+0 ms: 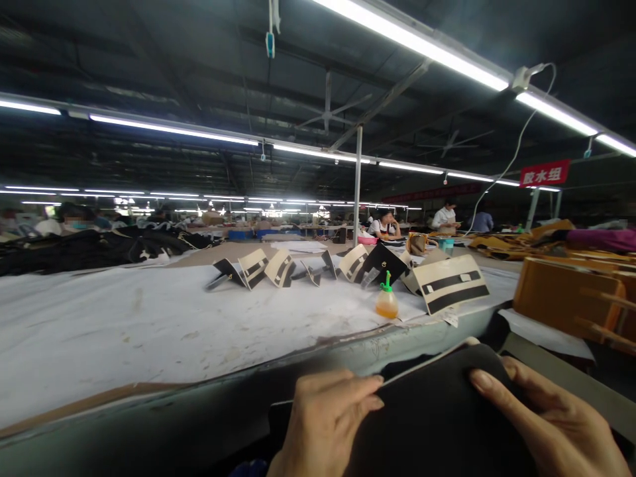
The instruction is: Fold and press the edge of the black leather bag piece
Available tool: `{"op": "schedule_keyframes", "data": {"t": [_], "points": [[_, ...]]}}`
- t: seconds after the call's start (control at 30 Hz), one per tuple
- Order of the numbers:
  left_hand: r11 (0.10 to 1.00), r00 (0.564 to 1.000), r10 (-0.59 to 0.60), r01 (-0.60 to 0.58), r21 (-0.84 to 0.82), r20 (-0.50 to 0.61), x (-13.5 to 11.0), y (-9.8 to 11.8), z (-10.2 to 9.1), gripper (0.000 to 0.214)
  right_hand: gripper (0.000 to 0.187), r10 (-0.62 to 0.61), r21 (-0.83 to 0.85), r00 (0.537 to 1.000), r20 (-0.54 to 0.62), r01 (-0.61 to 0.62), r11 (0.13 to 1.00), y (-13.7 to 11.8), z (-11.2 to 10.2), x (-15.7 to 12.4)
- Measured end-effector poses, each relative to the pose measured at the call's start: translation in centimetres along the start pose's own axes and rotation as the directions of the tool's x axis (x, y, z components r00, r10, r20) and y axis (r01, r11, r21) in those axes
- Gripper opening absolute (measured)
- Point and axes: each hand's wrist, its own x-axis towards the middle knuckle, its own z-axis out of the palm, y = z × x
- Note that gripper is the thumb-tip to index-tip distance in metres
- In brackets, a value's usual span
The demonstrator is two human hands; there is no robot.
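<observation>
Both hands are on the black panel [437,404] down at six o'clock, below the table edge. The left hand [325,421] pinches its upper edge, thumb against fingers; the right hand [551,414] lies flat with fingers spread on top, pressing, not clasping. Up at one o'clock on the white table [124,324] stands a small orange bottle [386,301], a cream-and-black folded piece [450,283] just beside it. More folded pieces [263,268] line up at twelve.

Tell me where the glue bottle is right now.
In the head view, the bottle stands on the white table, right of centre, just left of the striped panel and beyond both hands.
</observation>
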Motion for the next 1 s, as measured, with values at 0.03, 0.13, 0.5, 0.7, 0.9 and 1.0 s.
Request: {"op": "schedule_keyframes", "data": {"t": [0.03, 0.13, 0.5, 0.7, 0.9, 1.0], "points": [[0.999, 0.999, -0.042, 0.042, -0.018, 0.004, 0.0, -0.1, 0.2, 0.016, 0.040, -0.053, -0.036, 0.999, -0.006, 0.053, 0.998, 0.3, -0.2, 0.3], [0.989, 0.990, -0.139, 0.139, -0.041, 0.008, 0.2, 0.0, 1.0, 0.017, 0.041, -0.230, -0.170, 0.973, 0.036, 0.232, 0.958, 1.2, -0.8, 1.0], [0.966, 0.978, -0.210, 0.209, -0.153, 0.012, -0.6, -1.1, 1.6, 0.015, 0.019, -0.835, -0.452, 0.532, 0.142, 0.785, 0.423, 0.5, -1.1, -0.1], [0.985, 0.993, -0.118, 0.116, -0.128, -0.009, -0.4, -0.4, 3.0, 0.024, 0.023, -0.743, -0.403, 0.636, 0.206, 0.748, 0.528, 1.4, -0.2, -0.5], [0.973, 0.980, 0.181, -0.165, 0.161, -0.086, -0.1, 0.3, 3.3, 0.018, 0.034, -0.367, -0.186, 0.848, 0.382, 0.459, 0.868, 1.3, 0.8, 0.0], [0.970, 0.984, 0.168, -0.154, 0.189, -0.063, -0.3, 0.1, 3.0, 0.017, 0.033, -0.357, -0.176, 0.862, 0.359, 0.438, 0.881, 1.4, 1.3, -0.2]]}}
